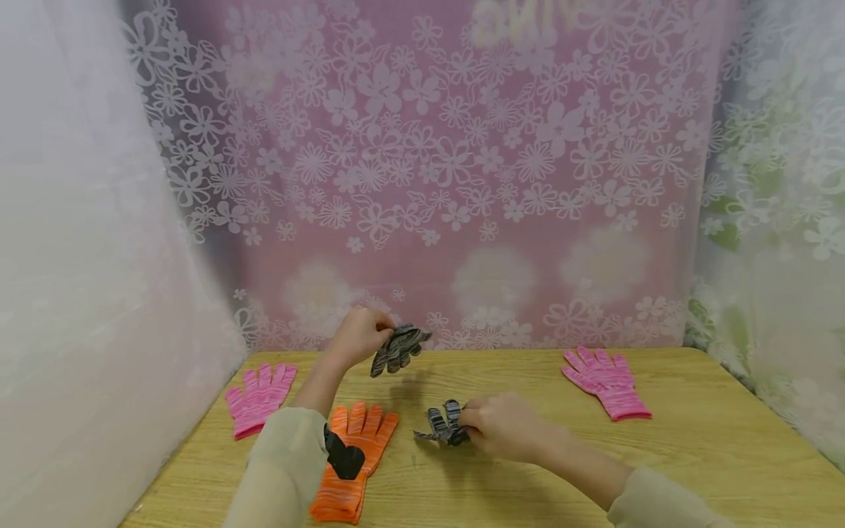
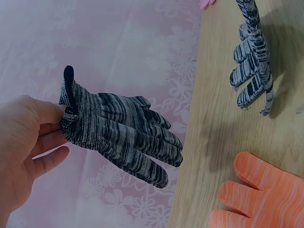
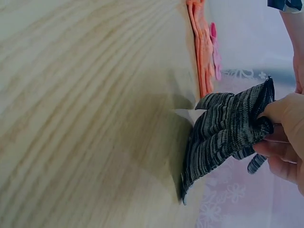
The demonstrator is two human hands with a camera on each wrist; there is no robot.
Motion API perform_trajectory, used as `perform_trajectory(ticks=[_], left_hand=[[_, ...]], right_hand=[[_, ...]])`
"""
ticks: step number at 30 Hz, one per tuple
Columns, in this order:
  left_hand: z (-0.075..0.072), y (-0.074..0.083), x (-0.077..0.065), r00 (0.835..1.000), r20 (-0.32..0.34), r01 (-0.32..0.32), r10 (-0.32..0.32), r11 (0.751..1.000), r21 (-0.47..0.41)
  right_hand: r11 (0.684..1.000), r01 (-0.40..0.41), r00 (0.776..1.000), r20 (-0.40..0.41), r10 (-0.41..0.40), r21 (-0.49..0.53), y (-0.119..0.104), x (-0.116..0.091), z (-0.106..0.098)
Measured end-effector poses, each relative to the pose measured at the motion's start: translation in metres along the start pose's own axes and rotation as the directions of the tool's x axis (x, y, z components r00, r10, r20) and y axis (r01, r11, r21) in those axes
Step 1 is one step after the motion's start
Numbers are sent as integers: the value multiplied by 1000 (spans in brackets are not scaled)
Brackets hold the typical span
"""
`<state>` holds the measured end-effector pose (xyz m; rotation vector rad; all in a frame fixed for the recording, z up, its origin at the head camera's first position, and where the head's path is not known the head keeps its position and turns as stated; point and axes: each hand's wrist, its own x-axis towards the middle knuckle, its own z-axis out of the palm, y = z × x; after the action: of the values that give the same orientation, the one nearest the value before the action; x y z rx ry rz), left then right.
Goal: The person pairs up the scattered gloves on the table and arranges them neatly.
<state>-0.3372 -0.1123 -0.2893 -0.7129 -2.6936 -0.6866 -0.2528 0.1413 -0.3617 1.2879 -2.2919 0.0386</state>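
Observation:
My left hand point(image 1: 361, 336) pinches a black-and-grey knit glove point(image 2: 128, 128) by its cuff, holding it up off the table with the fingers pointing away. Lower and to the right, my right hand point(image 1: 505, 427) grips the cuff of a second black-and-grey glove point(image 3: 223, 128). In the right wrist view that glove's fingertips hang at the tabletop; whether they touch it I cannot tell. An orange glove point(image 1: 359, 447) lies on the table beneath my left forearm, partly covered by a black strap piece at the wrist.
A pink glove point(image 1: 260, 400) lies at the table's left side, and another pink glove point(image 1: 607, 383) lies at the back right. The wooden table point(image 1: 528, 499) ends against a flowered pink curtain point(image 1: 455, 183), with pale sheets on both sides.

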Motion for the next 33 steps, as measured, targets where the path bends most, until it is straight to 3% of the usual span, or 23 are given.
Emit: perform_trajectory(ticks=[8,16,23,29,33], left_hand=[[1,5,-4,999,4,-37,37,999,24],[6,9,-6,994,-4,-107,108,990,89],[11,11,-9,990,-8,-140,142,983,119],[13,12,-13,988,12,-157,156,981,113],[12,15,-17,983,37,-180,178,979,98]], right_hand=[[999,-46,991,129,42,28,-10,-1,11],[996,-47,981,182,61,-81,-25,-7,25],[988,-123,929,361,84,88,-38,-7,25],[997,-41,931,364,17,58,-41,-10,30],[991,-9,917,396,-44,130,-37,-14,30]])
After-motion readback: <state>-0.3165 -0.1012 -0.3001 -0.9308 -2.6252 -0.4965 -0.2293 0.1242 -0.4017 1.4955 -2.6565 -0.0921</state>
